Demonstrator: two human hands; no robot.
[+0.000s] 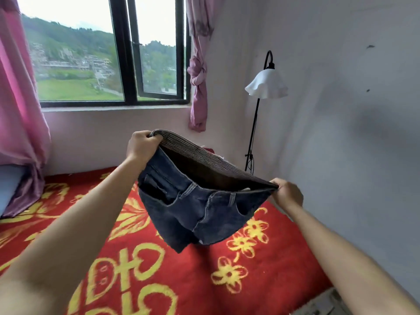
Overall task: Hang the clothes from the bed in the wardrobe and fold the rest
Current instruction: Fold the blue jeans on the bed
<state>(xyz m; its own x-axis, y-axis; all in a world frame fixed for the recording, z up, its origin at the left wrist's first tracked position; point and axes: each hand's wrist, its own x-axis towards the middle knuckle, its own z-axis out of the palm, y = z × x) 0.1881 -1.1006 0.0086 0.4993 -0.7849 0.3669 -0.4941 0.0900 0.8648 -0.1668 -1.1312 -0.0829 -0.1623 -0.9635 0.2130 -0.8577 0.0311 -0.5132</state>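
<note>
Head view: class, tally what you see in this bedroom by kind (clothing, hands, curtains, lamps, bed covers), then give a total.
Clothing: 1, the denim shorts
Hands: 2, the left hand and right hand, each with a grip on the waistband
Curtains: 2, the left curtain and knotted curtain, both pink
Lamps: 1, the floor lamp
Bed covers: 1, the red bed cover
Total: 7

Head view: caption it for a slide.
Left hand and right hand stretch denim shorts open above the red floral blanket.

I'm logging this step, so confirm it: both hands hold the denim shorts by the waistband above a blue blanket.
Wrong colour: the head view shows a red blanket with yellow flowers. The left hand and right hand hold the denim shorts by the waistband.
</note>
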